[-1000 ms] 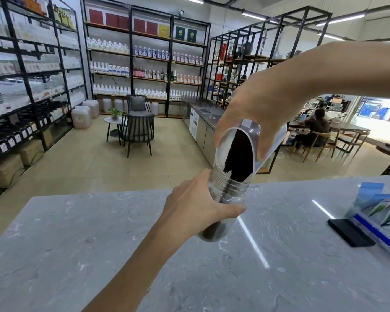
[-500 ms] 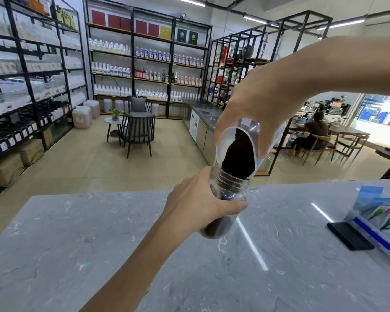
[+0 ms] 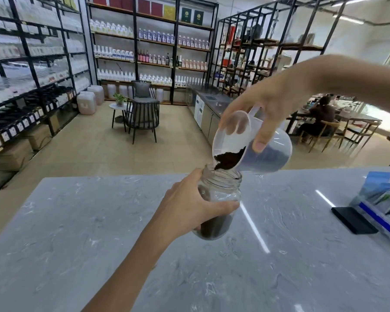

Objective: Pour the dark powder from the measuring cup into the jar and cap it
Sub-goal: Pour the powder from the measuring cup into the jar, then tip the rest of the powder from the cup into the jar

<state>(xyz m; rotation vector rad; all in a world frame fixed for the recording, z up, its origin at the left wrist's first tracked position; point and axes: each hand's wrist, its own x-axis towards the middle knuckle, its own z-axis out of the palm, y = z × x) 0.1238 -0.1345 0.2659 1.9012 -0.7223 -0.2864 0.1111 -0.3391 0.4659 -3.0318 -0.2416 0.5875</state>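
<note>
My left hand [image 3: 189, 206] grips a clear glass jar [image 3: 221, 194] and holds it tilted just above the grey marble counter [image 3: 99, 233]. Dark powder fills the jar's lower part. My right hand [image 3: 270, 102] holds a translucent plastic measuring cup [image 3: 268, 154] by its handle, tipped steeply with its lip over the jar's open mouth. A small heap of dark powder [image 3: 229, 158] lies at the cup's lip and falls into the jar. No cap is in view.
A black flat pad [image 3: 354, 220] and a clear stand of blue leaflets [image 3: 383, 199] sit at the counter's right edge. Beyond the counter are shelving racks with bottles, a chair with a small table [image 3: 142, 113], and a seated person [image 3: 320, 115] far right.
Much of the powder has left the cup for the jar, whose level has risen. My right hand has lifted the cup a little off the jar's mouth.
</note>
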